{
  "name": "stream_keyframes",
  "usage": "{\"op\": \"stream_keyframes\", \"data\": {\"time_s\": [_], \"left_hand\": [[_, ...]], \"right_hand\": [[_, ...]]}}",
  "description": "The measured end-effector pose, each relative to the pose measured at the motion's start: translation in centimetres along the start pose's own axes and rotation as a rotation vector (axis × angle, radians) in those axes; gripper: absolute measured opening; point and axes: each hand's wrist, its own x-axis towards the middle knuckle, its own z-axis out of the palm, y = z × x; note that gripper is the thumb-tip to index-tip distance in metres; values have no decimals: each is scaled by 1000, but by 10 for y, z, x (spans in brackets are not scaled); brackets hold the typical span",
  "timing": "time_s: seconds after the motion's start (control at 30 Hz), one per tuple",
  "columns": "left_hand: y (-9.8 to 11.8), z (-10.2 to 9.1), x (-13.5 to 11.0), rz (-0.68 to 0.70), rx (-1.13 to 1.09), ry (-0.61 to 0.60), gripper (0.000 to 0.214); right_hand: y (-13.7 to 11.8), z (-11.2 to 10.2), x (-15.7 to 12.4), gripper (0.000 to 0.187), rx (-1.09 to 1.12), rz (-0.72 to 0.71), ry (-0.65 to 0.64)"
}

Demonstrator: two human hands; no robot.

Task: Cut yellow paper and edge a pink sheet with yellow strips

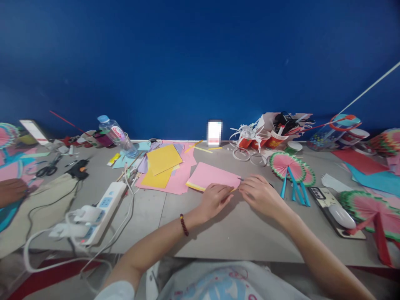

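Note:
My left hand and my right hand meet at the middle of the grey table. Both are closed in a pinch on a thin yellow paper strip held between them. A dark bead bracelet sits on my left wrist. Just beyond my fingers lies a pink sheet over a yellow one. Further left is a spread of yellow and pink paper.
A white power strip with plugs and cables lies left. Folded paper fans with blue handles lie right, beside a phone. Red cups, a water bottle, scissors and a glue gun stand further back. Another person's hand rests far left.

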Motion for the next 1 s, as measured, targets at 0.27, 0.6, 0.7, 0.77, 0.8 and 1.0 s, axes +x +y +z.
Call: {"op": "stream_keyframes", "data": {"time_s": [0.27, 0.6, 0.7, 0.77, 0.8, 1.0], "left_hand": [[3, -20, 5, -314, -249, -55, 36], [-23, -20, 11, -425, -529, 13, 39], [-23, -21, 11, -440, -577, 6, 33], [-22, -23, 11, -461, -599, -5, 29], [-21, -24, 12, -471, -610, -15, 28], [-19, -30, 14, -519, -656, -69, 24]], "right_hand": [[31, 8, -6, 24, -15, 256, 126], [74, 48, -68, 23, 47, 582, 69], [80, 49, -75, 27, 124, 576, 77], [85, 47, -77, 29, 154, 575, 60], [88, 47, -78, 29, 158, 571, 44], [99, 40, -70, 27, 131, 542, -60]]}}
